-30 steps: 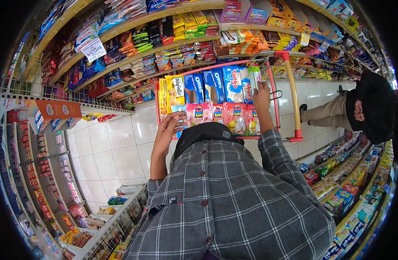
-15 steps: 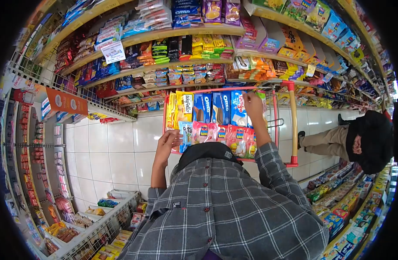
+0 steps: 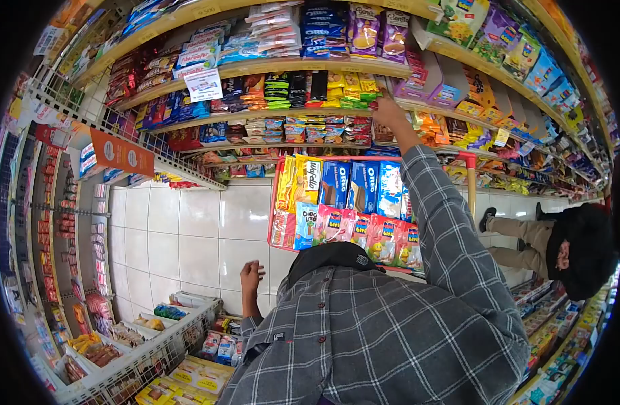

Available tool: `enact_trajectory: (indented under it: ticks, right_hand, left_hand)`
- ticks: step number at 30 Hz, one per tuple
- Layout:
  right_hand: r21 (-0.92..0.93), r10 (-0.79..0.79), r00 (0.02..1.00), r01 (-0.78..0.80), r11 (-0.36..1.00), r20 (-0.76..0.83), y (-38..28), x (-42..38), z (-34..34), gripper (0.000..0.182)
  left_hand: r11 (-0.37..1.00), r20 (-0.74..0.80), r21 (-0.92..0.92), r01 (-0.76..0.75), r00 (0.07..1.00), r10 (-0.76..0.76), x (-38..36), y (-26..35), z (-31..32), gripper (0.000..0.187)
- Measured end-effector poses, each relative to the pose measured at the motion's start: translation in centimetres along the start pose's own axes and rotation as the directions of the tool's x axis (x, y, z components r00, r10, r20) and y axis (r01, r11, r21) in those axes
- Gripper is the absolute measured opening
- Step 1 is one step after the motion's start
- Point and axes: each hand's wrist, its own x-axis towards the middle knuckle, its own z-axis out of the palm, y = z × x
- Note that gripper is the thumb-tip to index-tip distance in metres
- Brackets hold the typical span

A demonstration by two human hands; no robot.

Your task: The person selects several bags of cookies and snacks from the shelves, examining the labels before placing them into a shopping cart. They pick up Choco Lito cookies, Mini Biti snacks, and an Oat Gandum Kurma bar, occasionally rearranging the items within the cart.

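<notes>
My right hand (image 3: pixel 389 113) reaches up to the shelf edge beside green and yellow snack packs (image 3: pixel 354 91); its fingertips are too small to read. My left hand (image 3: pixel 252 275) hangs over the floor, left of the cart, with fingers loosely curled and apart and nothing in them. In front of my body, the red-rimmed cart (image 3: pixel 275 202) holds yellow Wafello packs (image 3: pixel 308 179), blue Oreo packs (image 3: pixel 362 187), a light blue Choco pack (image 3: pixel 305 226) and several pink packs (image 3: pixel 381 239).
Shelves of packaged snacks curve across the front, with a white price sign (image 3: pixel 203 86) hanging at the left. A person (image 3: pixel 580 250) in dark top and tan trousers stands at the right. White crates (image 3: pixel 181 337) with packets are at the lower left.
My right hand has moved from above the cart up to the shelf. My left hand has moved away from the cart's packs, down and left. The view has shifted.
</notes>
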Motion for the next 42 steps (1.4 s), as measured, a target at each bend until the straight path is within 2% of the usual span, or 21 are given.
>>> enact_trajectory:
  ticks: [2, 5, 6, 8, 11, 12, 13, 15, 16, 17, 19, 21, 23, 25, 27, 29, 31, 34, 38, 41, 42]
  right_hand:
    - [-0.047, -0.008, 0.999, 0.01, 0.999, 0.042, -0.2, 0.0, 0.3, 0.048]
    - [-0.109, -0.03, 0.997, 0.022, 0.994, -0.071, -1.4, -2.9, 0.4, 0.055]
    - [-0.094, -0.047, 0.995, 0.039, 0.995, -0.089, -1.3, -3.5, 0.7, 0.057]
    - [-0.064, -0.076, 0.989, 0.068, 0.996, -0.129, -0.9, -4.5, 1.1, 0.061]
    - [-0.007, -0.082, 0.974, 0.082, 0.997, -0.209, -1.2, -6.9, 1.3, 0.06]
    - [0.001, -0.093, 0.946, 0.098, 0.995, -0.311, -1.0, -7.7, 1.9, 0.06]
    - [0.033, -0.079, 0.935, 0.096, 0.995, -0.347, -1.0, -8.5, 2.2, 0.061]
    - [0.097, -0.053, 0.909, 0.102, 0.99, -0.412, -1.2, -10.7, 2.5, 0.062]
    - [0.242, -0.044, 0.899, 0.164, 0.956, -0.435, -1.6, -12.2, 2.2, 0.059]
    - [0.271, -0.056, 0.87, 0.212, 0.939, -0.489, -1.5, -13.5, 2.5, 0.058]
    - [0.314, -0.068, 0.798, 0.312, 0.896, -0.599, -1.5, -15.7, 2.9, 0.057]
    - [0.353, -0.047, 0.78, 0.336, 0.873, -0.624, -1.6, -18.5, 2.8, 0.054]
    - [0.375, -0.011, 0.786, 0.308, 0.875, -0.618, -1.5, -21.6, 2.5, 0.052]
    - [0.347, -0.055, 0.758, 0.361, 0.866, -0.65, -1.7, -25.4, 1.8, 0.048]
    - [0.366, -0.058, 0.767, 0.37, 0.854, -0.639, -2.2, -28.9, 1.2, 0.047]
    - [0.395, -0.076, 0.788, 0.387, 0.833, -0.611, -2.8, -32.7, 1.1, 0.046]
    - [0.417, -0.09, 0.814, 0.385, 0.823, -0.574, -3.3, -35.7, 1.5, 0.044]
    - [0.502, -0.142, 0.803, 0.488, 0.714, -0.579, -3.9, -39.6, 1.6, 0.033]
    - [0.534, -0.202, 0.774, 0.576, 0.619, -0.6, -3.6, -42.4, 1.7, 0.013]
    - [0.629, -0.092, 0.776, 0.57, 0.529, -0.625, -3.3, -43.3, 2.0, 0.008]
    - [0.689, 0.018, 0.778, 0.545, 0.478, -0.628, -3.2, -43.5, 2.3, 0.01]
  left_hand:
    - [0.993, -0.036, -0.015, 0.118, 0.992, -0.119, -0.5, -4.7, -1.6, 0.039]
    - [0.961, -0.028, -0.084, 0.262, 0.964, -0.265, -0.8, -12.6, -3.4, 0.038]
    - [0.982, 0.013, 0.073, 0.175, 0.984, -0.176, -1.2, -14.7, -4.0, 0.039]
    - [0.951, 0.015, -0.113, 0.287, 0.958, -0.288, 1.9, -24.7, -4.7, 0.042]
    - [0.98, 0.019, 0.19, 0.059, 0.998, -0.064, 1.8, -27.2, -4.7, 0.039]
    - [0.981, -0.022, 0.171, 0.093, 0.996, -0.09, 1.7, -26.3, -4.3, 0.033]
    - [0.994, -0.066, 0.093, 0.052, 0.997, -0.046, 1.2, -23.4, -3.8, 0.031]
    - [0.997, -0.153, -0.054, -0.053, 0.987, 0.045, -1.6, -13.2, -2.0, 0.027]
    - [0.99, -0.187, -0.071, -0.123, 0.976, 0.108, -1.3, -10.1, -1.4, 0.026]
    - [0.978, -0.219, -0.083, -0.193, 0.96, 0.171, -0.8, -7.1, -0.8, 0.025]
    - [0.929, -0.221, -0.11, -0.353, 0.92, 0.323, 0.3, -0.6, 0.2, 0.027]
    - [0.889, -0.2, -0.111, -0.445, 0.886, 0.418, 0.7, 6.5, 2.3, 0.025]
    - [0.87, -0.036, -0.166, -0.464, 0.885, 0.465, -0.1, 13.3, 5.1, 0.026]
    - [0.831, 0.227, -0.135, -0.54, 0.8, 0.556, -0.6, 17.9, 8.0, 0.031]
    - [0.845, 0.431, -0.086, -0.528, 0.744, 0.51, -3.3, 22.1, 11.8, 0.035]
    - [0.9, 0.66, -0.121, -0.419, 0.643, 0.388, -5.5, 24.1, 15.6, 0.044]
    - [0.978, 0.831, -0.12, -0.173, 0.521, 0.194, -8.0, 25.3, 19.1, 0.051]
    - [0.982, 0.89, -0.095, 0.161, 0.456, 0.012, -9.1, 23.8, 23.3, 0.053]
    - [0.952, 0.873, -0.233, 0.199, 0.474, 0.115, -10.5, 23.6, 25.2, 0.04]
    - [0.964, 0.812, -0.222, 0.146, 0.574, 0.1, -10.7, 24.1, 24.3, 0.034]
    - [0.96, 0.777, -0.252, 0.118, 0.616, 0.128, -11.3, 24.5, 23.8, 0.032]
